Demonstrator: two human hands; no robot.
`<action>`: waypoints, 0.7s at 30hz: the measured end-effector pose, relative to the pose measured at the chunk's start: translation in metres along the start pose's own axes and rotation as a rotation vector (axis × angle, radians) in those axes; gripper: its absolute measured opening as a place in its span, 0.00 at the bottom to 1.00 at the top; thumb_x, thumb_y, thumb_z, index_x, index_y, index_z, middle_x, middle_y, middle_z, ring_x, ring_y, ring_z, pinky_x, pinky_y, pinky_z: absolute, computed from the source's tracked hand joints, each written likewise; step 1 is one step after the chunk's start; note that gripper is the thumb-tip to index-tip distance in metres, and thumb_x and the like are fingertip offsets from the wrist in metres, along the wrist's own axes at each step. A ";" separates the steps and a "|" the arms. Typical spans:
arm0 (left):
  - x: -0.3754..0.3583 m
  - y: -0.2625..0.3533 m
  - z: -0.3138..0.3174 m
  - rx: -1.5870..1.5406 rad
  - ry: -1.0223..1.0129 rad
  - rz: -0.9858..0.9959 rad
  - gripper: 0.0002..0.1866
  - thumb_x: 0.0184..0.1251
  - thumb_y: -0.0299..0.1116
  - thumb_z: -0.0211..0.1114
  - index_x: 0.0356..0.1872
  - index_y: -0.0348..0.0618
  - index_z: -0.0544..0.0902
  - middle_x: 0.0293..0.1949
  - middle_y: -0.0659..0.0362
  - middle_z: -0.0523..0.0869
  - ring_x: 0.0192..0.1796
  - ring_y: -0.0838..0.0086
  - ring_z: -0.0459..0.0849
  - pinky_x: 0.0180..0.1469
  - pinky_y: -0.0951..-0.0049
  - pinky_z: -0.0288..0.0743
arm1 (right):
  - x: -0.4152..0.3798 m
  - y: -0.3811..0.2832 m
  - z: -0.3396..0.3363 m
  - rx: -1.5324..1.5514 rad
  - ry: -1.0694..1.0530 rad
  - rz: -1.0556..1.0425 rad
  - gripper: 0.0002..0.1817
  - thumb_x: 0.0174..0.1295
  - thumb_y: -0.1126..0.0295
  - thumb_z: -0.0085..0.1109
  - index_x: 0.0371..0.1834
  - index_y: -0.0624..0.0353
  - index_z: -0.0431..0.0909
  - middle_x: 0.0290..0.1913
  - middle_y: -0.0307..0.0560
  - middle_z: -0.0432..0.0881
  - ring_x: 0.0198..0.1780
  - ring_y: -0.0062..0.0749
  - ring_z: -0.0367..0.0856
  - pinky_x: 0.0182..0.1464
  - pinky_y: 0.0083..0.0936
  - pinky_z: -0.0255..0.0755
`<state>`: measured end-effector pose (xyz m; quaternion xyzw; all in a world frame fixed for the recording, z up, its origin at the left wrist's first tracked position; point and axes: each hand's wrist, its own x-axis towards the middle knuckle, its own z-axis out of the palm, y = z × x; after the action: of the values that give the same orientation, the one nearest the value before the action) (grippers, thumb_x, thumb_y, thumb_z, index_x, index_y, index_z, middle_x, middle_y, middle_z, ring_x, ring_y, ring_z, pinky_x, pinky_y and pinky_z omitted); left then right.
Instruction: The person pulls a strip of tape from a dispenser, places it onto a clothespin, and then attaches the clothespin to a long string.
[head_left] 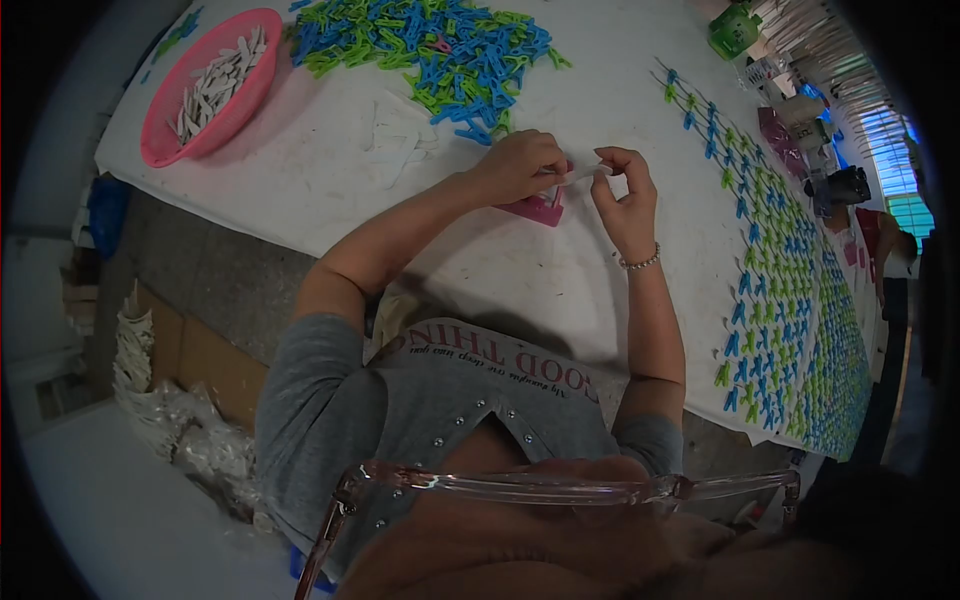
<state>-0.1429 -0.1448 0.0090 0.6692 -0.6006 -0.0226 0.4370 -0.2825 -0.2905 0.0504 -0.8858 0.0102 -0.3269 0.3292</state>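
The white strip [584, 174] is stretched between the person's two hands over the white-covered table [590, 85], just at the edge of a small pink holder [540, 210]. The right hand [628, 195] has thumb and forefinger bent into a ring, their tips nearly together, with the strip's end apparently caught between them. The hold is small and looks light, so a slight tug or a twist of the wrist could let that end slip free. The left hand [522, 168] is drawn in, fingertips bunched above the holder; whether it grips the strip, the holder or both cannot be told, because the fingers hide the contact. If it steadies only one of them, the other could shift: the holder might slide on the cloth, or the strip might buckle or go in crooked.

On the right wrist, a beaded bracelet [641, 262] could snag something loose if the arm sweeps low. A little beyond the left hand, pale flat pieces [398, 140] lie almost lost against the cloth, easy to overlook or brush aside. Past them spreads a loose heap of blue and green pegs [470, 70]; its near edge comes close to the left hand, and a careless knuckle could scatter some. Farther left, a pink basin [178, 85] holds more white pieces and could tip if pulled by its rim. Well off to the right, rows of pegs [765, 300] could tangle if dragged, and beyond their far end stands a green container [735, 30].
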 end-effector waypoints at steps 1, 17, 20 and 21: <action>0.000 0.002 0.001 -0.024 0.024 -0.015 0.06 0.55 0.34 0.67 0.29 0.44 0.82 0.30 0.59 0.80 0.38 0.63 0.79 0.41 0.65 0.72 | 0.000 0.004 0.004 0.168 -0.002 0.095 0.16 0.54 0.82 0.57 0.47 0.60 0.75 0.40 0.40 0.77 0.41 0.23 0.75 0.45 0.20 0.71; -0.006 0.031 -0.042 0.055 0.212 0.127 0.16 0.56 0.31 0.68 0.46 0.46 0.77 0.41 0.61 0.81 0.46 0.65 0.77 0.52 0.64 0.67 | -0.009 0.003 0.045 0.226 -0.141 0.236 0.18 0.52 0.80 0.57 0.48 0.59 0.75 0.32 0.40 0.72 0.35 0.26 0.72 0.40 0.21 0.70; -0.010 0.026 -0.046 0.089 0.134 0.077 0.15 0.56 0.30 0.67 0.46 0.47 0.77 0.38 0.62 0.82 0.45 0.66 0.77 0.54 0.64 0.65 | -0.010 0.005 0.049 0.149 -0.141 0.154 0.18 0.50 0.79 0.57 0.48 0.59 0.76 0.32 0.44 0.74 0.35 0.32 0.73 0.39 0.26 0.70; -0.012 0.025 -0.046 0.089 0.132 0.077 0.15 0.56 0.30 0.67 0.46 0.47 0.77 0.38 0.62 0.82 0.45 0.66 0.77 0.54 0.64 0.65 | -0.011 0.005 0.047 0.150 -0.140 0.156 0.18 0.50 0.79 0.57 0.48 0.59 0.76 0.32 0.44 0.74 0.35 0.32 0.73 0.39 0.26 0.70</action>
<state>-0.1400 -0.1064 0.0468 0.6645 -0.5962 0.0651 0.4458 -0.2624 -0.2645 0.0142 -0.8758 0.0317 -0.2377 0.4190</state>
